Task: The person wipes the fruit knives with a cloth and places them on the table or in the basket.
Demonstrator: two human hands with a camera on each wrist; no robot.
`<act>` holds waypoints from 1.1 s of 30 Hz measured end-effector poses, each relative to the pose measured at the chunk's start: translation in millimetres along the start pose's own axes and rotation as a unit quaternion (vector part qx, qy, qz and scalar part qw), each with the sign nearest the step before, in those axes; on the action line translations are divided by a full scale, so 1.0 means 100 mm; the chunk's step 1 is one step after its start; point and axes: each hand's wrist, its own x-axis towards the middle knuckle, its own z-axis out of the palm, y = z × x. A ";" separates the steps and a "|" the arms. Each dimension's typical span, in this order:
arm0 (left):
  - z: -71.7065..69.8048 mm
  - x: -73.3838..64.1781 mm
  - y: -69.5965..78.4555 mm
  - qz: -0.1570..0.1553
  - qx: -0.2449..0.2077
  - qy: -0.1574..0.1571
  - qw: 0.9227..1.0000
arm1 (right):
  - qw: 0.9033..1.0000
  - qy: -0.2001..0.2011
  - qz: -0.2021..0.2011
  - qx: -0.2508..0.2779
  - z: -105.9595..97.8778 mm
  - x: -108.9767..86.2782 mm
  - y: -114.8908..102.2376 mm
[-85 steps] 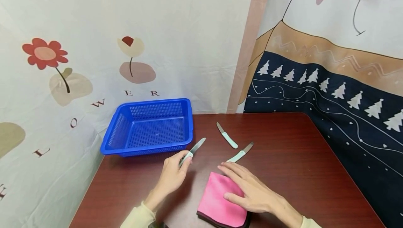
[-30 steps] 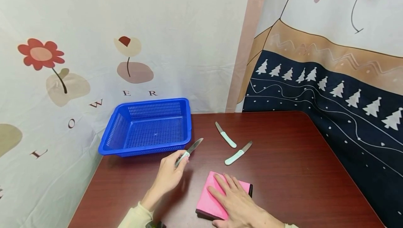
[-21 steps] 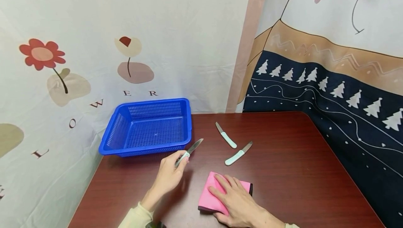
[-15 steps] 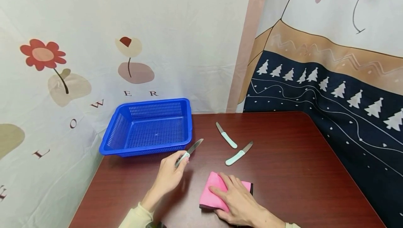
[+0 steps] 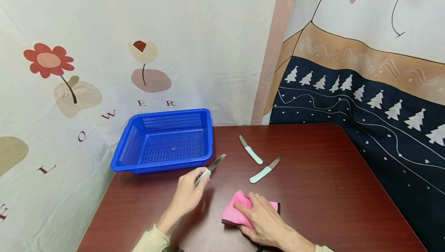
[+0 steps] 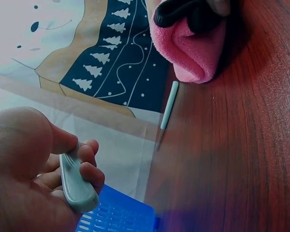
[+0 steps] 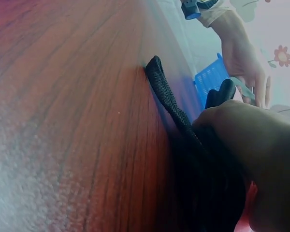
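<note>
knife [image 5: 213, 166] in left hand [image 5: 187, 193], cloth [image 5: 233, 213] under right [image 5: 265, 221]

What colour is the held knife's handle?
The handle is pale green, showing best in the left wrist view.

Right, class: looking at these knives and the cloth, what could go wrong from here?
The left hand holds a bare-bladed knife that might nick the right hand if they meet. The gripped pink cloth could, if dragged forward, knock the nearer loose knife.

Head view looks down on the table [image 5: 330, 182]; close wrist views share the cloth [image 6: 195, 55].
</note>
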 end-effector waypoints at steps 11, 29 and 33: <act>0.01 -0.01 0.00 0.002 -0.003 -0.003 1.000 | 0.998 0.045 -0.010 0.044 0.03 0.01 0.04; -0.01 -0.05 0.22 -0.043 -0.082 -0.023 0.995 | 0.980 0.102 0.092 0.144 -0.34 0.15 0.32; -0.02 -0.04 0.30 -0.050 -0.100 -0.024 0.993 | 0.966 0.132 0.132 0.177 -0.45 0.19 0.43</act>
